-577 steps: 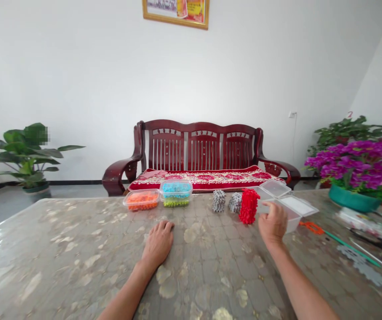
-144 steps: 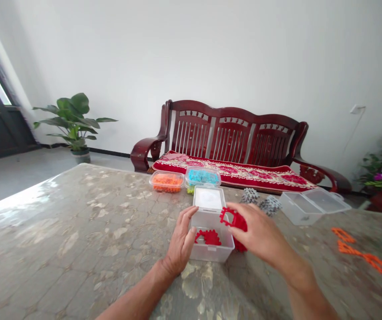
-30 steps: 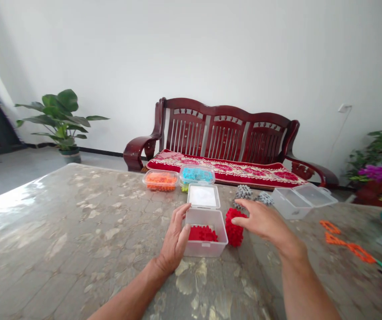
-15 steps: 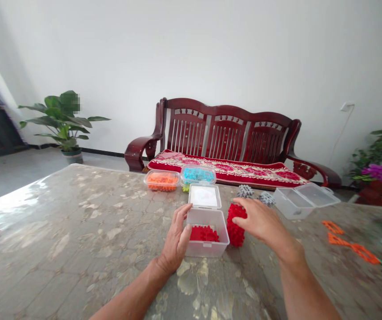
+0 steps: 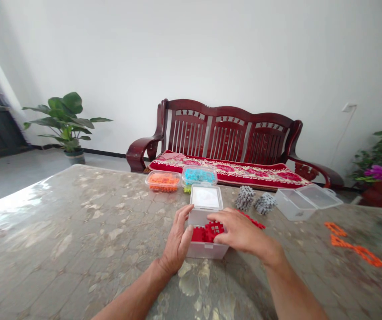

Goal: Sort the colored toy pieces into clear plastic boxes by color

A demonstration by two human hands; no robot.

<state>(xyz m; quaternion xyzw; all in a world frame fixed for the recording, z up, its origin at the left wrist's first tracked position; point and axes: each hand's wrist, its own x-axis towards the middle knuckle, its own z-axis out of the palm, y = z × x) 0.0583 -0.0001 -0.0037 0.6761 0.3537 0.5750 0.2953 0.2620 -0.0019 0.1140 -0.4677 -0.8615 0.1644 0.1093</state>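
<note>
The right hand's (image 5: 244, 231) grip pinches a red block (image 5: 214, 228) between thumb and fingers, just inside the open clear box (image 5: 207, 251) at lower centre of the frame. The left hand (image 5: 176, 240) rests against the box's left side, thumb and fingers apart and loosely curved.

Beside the pinched block, more red pieces (image 5: 198, 234) already lie in the box, so it is at least partly filled. Its lid (image 5: 206, 196) is tipped back, not yet closed. Right of centre, a toothed red strip (image 5: 256, 222) lies outside on the tabletop (image 5: 94, 240), partly hidden by the right hand; how much red is left there cannot be told. Two grey stacks (image 5: 245, 198) also sit outside, near a second open box (image 5: 292, 209). Loose orange pieces (image 5: 366, 256) lie at lower right. Nearer the middle of the frame, left of the grey stacks, are a tub of orange pieces (image 5: 163, 181) and a tub of blue pieces (image 5: 199, 174).
</note>
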